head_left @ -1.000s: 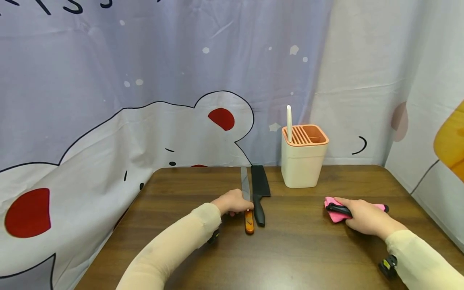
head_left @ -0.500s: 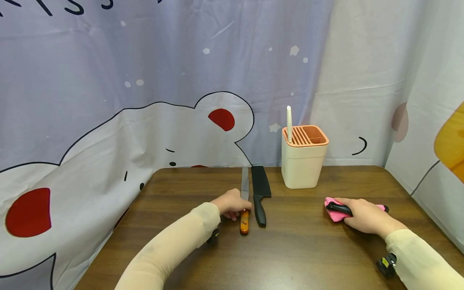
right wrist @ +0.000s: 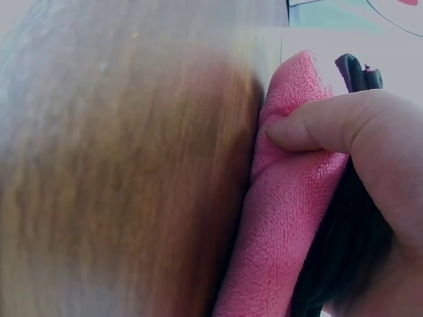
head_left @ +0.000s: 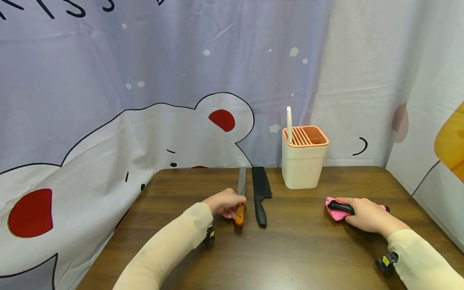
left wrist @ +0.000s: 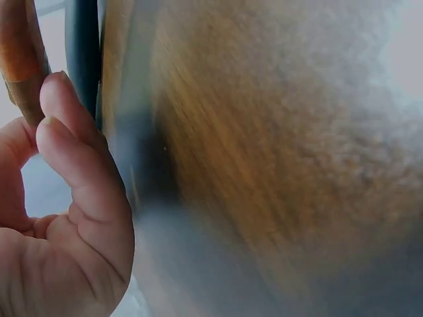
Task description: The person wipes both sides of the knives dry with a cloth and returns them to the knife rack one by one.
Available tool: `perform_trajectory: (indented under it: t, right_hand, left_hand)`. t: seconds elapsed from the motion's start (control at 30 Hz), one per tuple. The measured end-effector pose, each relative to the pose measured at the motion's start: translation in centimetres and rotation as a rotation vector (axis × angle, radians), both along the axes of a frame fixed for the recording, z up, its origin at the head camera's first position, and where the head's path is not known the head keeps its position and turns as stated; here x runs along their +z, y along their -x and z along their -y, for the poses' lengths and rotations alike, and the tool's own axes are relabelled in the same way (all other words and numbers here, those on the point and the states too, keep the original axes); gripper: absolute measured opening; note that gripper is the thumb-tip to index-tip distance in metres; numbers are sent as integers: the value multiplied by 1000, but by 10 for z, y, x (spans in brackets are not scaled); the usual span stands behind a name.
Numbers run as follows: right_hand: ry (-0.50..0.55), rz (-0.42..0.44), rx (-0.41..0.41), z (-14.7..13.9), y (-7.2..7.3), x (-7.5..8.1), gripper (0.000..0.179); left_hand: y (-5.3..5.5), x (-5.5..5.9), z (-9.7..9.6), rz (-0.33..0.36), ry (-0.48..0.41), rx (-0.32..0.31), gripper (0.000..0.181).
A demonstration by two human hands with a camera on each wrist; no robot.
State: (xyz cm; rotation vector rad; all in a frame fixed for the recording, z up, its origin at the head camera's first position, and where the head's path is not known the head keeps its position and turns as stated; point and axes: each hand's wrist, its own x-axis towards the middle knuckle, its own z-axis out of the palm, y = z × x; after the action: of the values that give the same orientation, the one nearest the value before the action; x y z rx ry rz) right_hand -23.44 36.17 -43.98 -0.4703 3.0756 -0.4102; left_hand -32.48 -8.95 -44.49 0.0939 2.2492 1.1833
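Observation:
My left hand (head_left: 226, 202) pinches a knife (head_left: 239, 213) by its orange-brown handle, fingers and thumb at the blade end of it. The grey blade points to the back of the table, and a shadow shows just below the handle's butt. In the left wrist view the knife handle (left wrist: 20, 59) sits between thumb and fingertips. Right of it lies a black cleaver (head_left: 262, 185), handle toward me. At the right, my right hand (head_left: 369, 215) grips a folded pink cloth (right wrist: 284, 205) together with a long black item (head_left: 340, 207), largely covered by the hand.
A cream knife holder (head_left: 303, 167) with an orange slotted top stands at the back, a white handle (head_left: 289, 125) upright in one slot. The brown wooden table (head_left: 290, 257) meets a printed curtain (head_left: 163, 80) behind and at both sides.
My left hand has moved left with the knife, away from the cleaver, and the handle's butt has risen slightly. My right hand stays with the cloth and the black item.

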Motion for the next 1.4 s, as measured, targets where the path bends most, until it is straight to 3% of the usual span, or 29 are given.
perform_trajectory:
  t: [0.3, 0.57, 0.83, 1.0, 1.13, 1.4]
  right_hand:
    - [15, -23, 20, -2, 1, 0, 60]
    - [71, -67, 21, -12, 2, 4, 49]
    - [132, -142, 23, -8, -1, 30, 47]
    - [184, -191, 48, 8, -5, 57, 43]
    - [237, -227, 76, 26, -7, 75, 40]
    - [370, -307, 110, 81, -3, 99, 42]
  left_hand:
    - [2, -6, 13, -3, -76, -1, 32]
    - [7, -14, 20, 16, -223, 49, 24]
    - [1, -12, 26, 26, -350, 81, 24]
    - [-14, -6, 24, 21, -436, 89, 25]
    - [-31, 6, 15, 44, -578, 85, 26]
    - [-72, 32, -10, 97, -803, -1, 28]
